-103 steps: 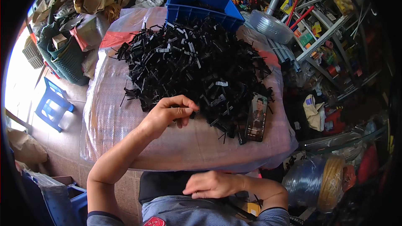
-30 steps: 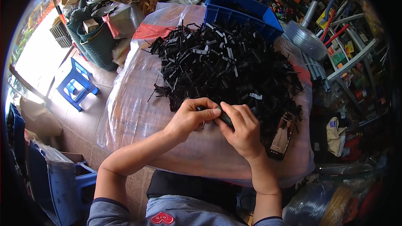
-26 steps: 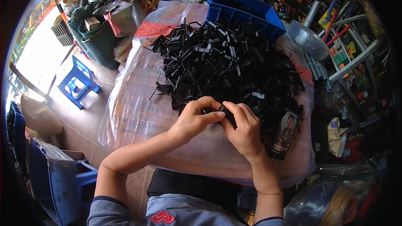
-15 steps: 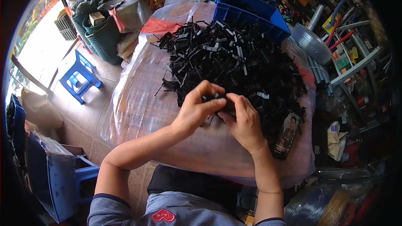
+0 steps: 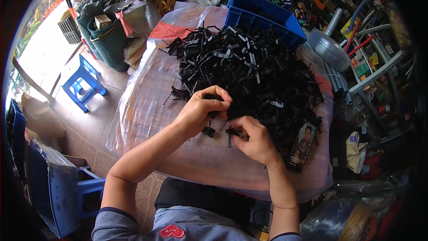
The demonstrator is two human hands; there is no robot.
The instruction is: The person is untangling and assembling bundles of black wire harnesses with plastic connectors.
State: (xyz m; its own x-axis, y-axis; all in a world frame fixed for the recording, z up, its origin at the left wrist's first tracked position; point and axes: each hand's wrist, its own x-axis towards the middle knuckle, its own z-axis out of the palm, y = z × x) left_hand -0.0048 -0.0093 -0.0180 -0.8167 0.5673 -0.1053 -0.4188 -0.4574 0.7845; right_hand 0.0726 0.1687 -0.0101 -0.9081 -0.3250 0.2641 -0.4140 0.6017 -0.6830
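A large heap of small black plastic pieces (image 5: 214, 58), some with thin stalks and pale bits, lies on a sheet-covered table. At its near edge, my left hand (image 5: 200, 114) is closed, thumb against the forefinger, with dark plastic showing inside the grip; its exact shape is hidden. To the right and a little nearer, my right hand (image 5: 256, 140) pinches a small black plastic piece (image 5: 231, 132) between thumb and fingers, slightly blurred. A loose black piece (image 5: 208, 131) rests on the sheet just below my left hand.
Behind the heap stands a blue plastic bin (image 5: 267, 18). A phone (image 5: 303, 147) with a lit screen lies at the right. The pinkish woven sheet (image 5: 178, 156) covers the table. A blue stool (image 5: 83, 84) and a green basket (image 5: 109, 42) stand left; metal tubes (image 5: 336, 78) lean right.
My hands were together over a black piece. Now they are apart: the right has drawn down toward me with a piece, while the left stays near its place. The view has shifted slightly.
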